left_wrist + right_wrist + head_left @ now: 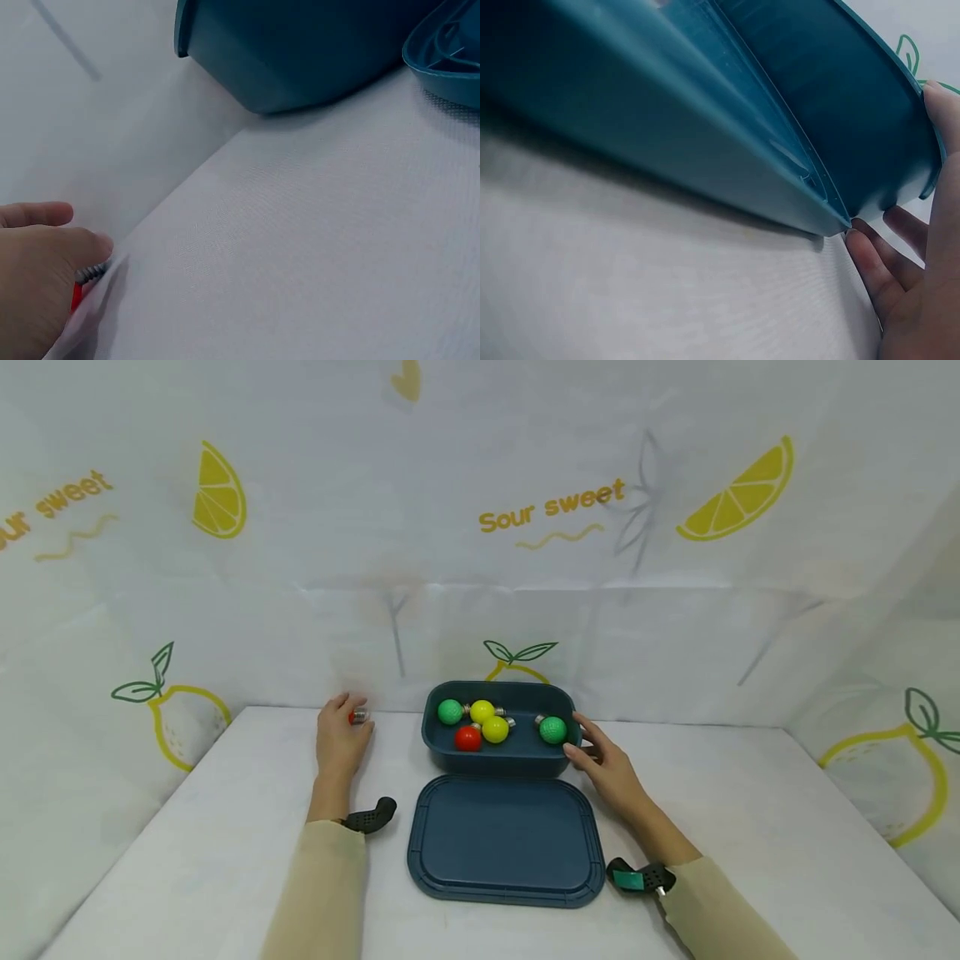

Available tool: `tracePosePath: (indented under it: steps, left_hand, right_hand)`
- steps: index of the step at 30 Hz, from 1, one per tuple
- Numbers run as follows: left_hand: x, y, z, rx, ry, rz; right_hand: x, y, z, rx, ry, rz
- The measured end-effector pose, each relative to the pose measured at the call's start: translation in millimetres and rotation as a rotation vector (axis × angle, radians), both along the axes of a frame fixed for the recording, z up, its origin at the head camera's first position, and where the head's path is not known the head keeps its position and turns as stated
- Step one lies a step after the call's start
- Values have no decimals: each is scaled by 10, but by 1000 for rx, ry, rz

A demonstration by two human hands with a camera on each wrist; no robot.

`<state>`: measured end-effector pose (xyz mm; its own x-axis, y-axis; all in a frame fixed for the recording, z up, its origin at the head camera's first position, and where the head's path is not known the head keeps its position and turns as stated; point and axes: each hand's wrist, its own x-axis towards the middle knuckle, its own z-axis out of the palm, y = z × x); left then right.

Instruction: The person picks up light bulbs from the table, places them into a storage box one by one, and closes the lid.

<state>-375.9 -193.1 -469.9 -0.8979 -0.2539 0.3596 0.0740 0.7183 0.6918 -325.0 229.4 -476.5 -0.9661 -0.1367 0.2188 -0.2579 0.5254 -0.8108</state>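
At the table's back left, my left hand [339,737] grips a red light bulb [359,716] from above. Its threaded metal base shows beside the thumb; the palm hides most of the red globe in the left wrist view. My right hand [611,772] holds the right end of a dark blue plastic box [501,765], thumb by the front corner and fingers along the end wall. Inside lie two green bulbs [450,712], two yellow bulbs [496,729] and one red bulb [468,738]. One green bulb [552,730] sits apart, near the right hand.
In front of the box a dark blue lid [506,839] lies flat on the white-covered table [712,777]. A white cloth backdrop [337,552] with lemon prints rises right behind the table's back edge. Each wrist wears a black camera mount [370,817].
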Motion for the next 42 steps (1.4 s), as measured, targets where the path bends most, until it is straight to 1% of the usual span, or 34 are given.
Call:
tracePosePath:
  steps: [6, 9, 15, 17, 19, 22, 28, 31, 34, 37, 39, 42]
  left_hand:
    - [-6, 12, -40, -5, -18, 15]
    - [-5, 19, -47, -1, -37, 4]
    - [-5, 34, -55, 1, -98, -14]
    - [-2, 42, -52, 1, -110, -13]
    - [-1, 52, -44, 5, -105, -10]
    - [3, 61, -17, 9, -66, 2]
    - [6, 74, 32, 26, 32, 53]
    - [-1, 86, 45, 30, 81, 59]
    - [-8, 106, 58, 55, 147, 40]
    - [-9, 126, 69, 121, 195, 7]
    - [-4, 137, 74, 178, 205, -19]
    - [2, 151, 87, 257, 197, -51]
  right_hand:
    - [2, -10, 14, -14, -6, 12]
    - [7, -9, 16, -18, -8, 10]
    - [21, -1, 17, -20, -7, 5]
    - [18, 1, 16, -17, -8, 4]
    - [13, 3, 12, -18, -9, 4]
    - [9, 3, 10, -18, -6, 8]
    - [12, -1, 18, -18, -2, 14]
    - [9, -4, 21, -17, -5, 15]
    - [13, -5, 27, -16, -8, 15]
    - [20, -6, 35, -14, -12, 14]
    - [22, -6, 37, -16, -14, 14]
    - [19, -4, 33, -17, -14, 10]
